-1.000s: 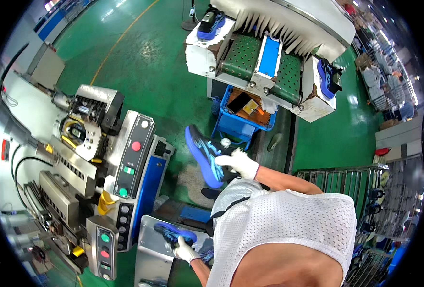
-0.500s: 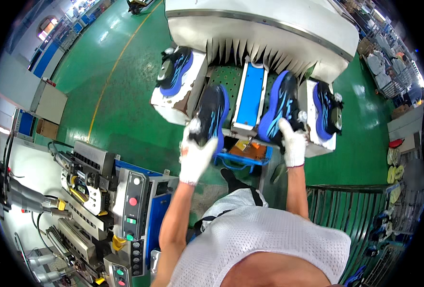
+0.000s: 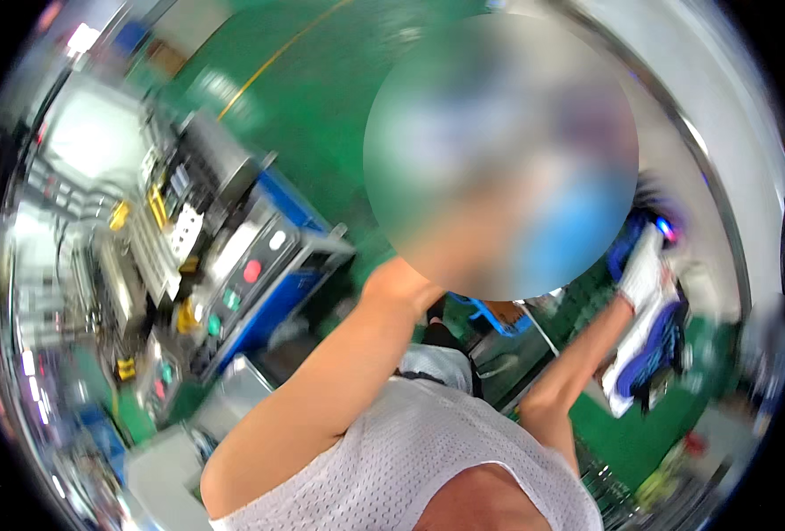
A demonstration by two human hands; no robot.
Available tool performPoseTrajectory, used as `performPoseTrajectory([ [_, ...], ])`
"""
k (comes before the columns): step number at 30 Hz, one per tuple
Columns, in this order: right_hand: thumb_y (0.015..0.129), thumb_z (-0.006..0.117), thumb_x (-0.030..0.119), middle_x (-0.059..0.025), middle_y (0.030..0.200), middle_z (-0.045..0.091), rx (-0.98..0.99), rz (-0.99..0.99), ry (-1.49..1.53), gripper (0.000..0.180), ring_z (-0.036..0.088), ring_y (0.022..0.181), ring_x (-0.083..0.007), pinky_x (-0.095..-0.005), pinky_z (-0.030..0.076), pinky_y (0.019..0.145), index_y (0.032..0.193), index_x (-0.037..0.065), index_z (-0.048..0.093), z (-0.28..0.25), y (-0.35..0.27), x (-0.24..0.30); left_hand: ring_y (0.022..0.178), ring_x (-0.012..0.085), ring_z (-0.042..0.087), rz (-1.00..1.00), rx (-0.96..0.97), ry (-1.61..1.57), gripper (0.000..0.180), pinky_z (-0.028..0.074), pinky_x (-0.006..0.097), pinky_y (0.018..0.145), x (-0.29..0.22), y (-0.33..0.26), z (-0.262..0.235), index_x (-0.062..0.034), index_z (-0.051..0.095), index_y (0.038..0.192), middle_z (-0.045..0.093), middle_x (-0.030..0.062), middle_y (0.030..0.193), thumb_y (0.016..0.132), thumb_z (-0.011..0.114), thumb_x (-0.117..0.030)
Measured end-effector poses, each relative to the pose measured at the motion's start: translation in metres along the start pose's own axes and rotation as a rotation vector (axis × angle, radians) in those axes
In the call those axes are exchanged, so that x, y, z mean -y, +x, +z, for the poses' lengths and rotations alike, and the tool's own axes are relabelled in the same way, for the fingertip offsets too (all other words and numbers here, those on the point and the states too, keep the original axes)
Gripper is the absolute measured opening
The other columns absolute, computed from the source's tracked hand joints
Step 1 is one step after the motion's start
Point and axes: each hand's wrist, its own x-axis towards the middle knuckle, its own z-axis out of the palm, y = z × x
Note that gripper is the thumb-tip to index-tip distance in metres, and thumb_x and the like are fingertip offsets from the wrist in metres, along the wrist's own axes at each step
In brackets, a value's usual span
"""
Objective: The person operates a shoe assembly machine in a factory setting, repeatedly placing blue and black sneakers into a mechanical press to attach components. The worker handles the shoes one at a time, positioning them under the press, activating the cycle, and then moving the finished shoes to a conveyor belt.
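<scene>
My left forearm [image 3: 401, 288] reaches up into a large round blurred patch, which hides my left hand and whatever it touches. In a white glove, my right hand [image 3: 645, 273] stretches to the right against a dark shoe with a blue-purple sole [image 3: 621, 250]. Motion smears its fingers, so their grip is unclear. Just nearer than that hand, another black-and-blue shoe [image 3: 661, 350] lies on its side on a white ledge [image 3: 618, 403].
The big white machine housing [image 3: 720, 159] curves along the right, with dark strips at its opening. At left stands a metal machine with a button panel [image 3: 255, 265] and a blue side. A blue-framed stool or tray [image 3: 507, 320] sits low in front of me, over green floor [image 3: 321, 115].
The view has swung left, so the shoe machine now sits at the right. My left arm has lifted across into the blurred patch. My right hand is still by a shoe.
</scene>
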Motion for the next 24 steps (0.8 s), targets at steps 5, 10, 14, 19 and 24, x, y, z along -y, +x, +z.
performPoseTrajectory([
  [5, 0.096, 0.066, 0.009, -0.0201, 0.134, 0.061, 0.319, -0.189, 0.665, 0.046, 0.061, 0.121, -0.0284, -0.0401, 0.047, 0.106, 0.136, -0.008, 0.051, 0.05, -0.124, 0.243, 0.128, 0.034, 0.055, -0.207, -0.08, -0.07, 0.054, 0.04, 0.05, 0.109, 0.03, -0.206, -0.052, -0.0055, 0.049, 0.143, 0.058, 0.019, 0.138, 0.101, 0.053, -0.04],
  [10, 0.095, 0.065, 0.007, -0.0208, 0.138, 0.059, 1.549, -0.267, 0.581, 0.047, 0.055, 0.132, -0.0295, -0.0393, 0.043, 0.111, 0.139, -0.004, 0.052, 0.135, -0.271, 0.259, 0.11, 0.0359, 0.065, -1.01, -0.326, 0.148, 0.041, 0.051, 0.042, 0.098, 0.06, -0.509, -0.157, -0.0035, 0.063, 0.124, 0.069, 0.0196, 0.115, 0.093, 0.056, -0.03],
  [14, 0.094, 0.067, 0.011, -0.0233, 0.135, 0.061, 1.846, -0.739, 0.31, 0.05, 0.061, 0.126, -0.03, -0.039, 0.047, 0.107, 0.139, -0.002, 0.052, 0.142, -0.376, 0.307, 0.108, 0.0379, 0.065, -1.578, -0.96, 0.444, 0.034, 0.051, 0.043, 0.096, 0.002, -0.752, -0.212, -0.0049, 0.064, 0.119, 0.068, 0.02, 0.115, 0.094, 0.058, -0.026],
  [19, 0.092, 0.069, 0.019, -0.0225, 0.129, 0.065, 1.922, -0.943, 0.132, 0.053, 0.066, 0.118, -0.0316, -0.0396, 0.051, 0.101, 0.139, -0.001, 0.053, 0.16, -0.508, 0.302, 0.104, 0.0329, 0.068, -1.819, -1.548, 0.625, 0.03, 0.052, 0.043, 0.091, -0.071, -0.951, -0.171, -0.0054, 0.062, 0.119, 0.072, 0.0168, 0.108, 0.092, 0.066, -0.019],
  [24, 0.09, 0.072, 0.022, -0.0225, 0.132, 0.064, 2.114, -1.091, -0.048, 0.056, 0.063, 0.123, -0.0311, -0.039, 0.049, 0.104, 0.136, -0.003, 0.054, 0.158, -0.625, 0.323, 0.117, 0.037, 0.06, -2.036, -1.55, 0.636, 0.042, 0.048, 0.045, 0.101, -0.102, -1.062, -0.105, -0.0036, 0.059, 0.124, 0.062, 0.0202, 0.125, 0.085, 0.072, -0.013],
])
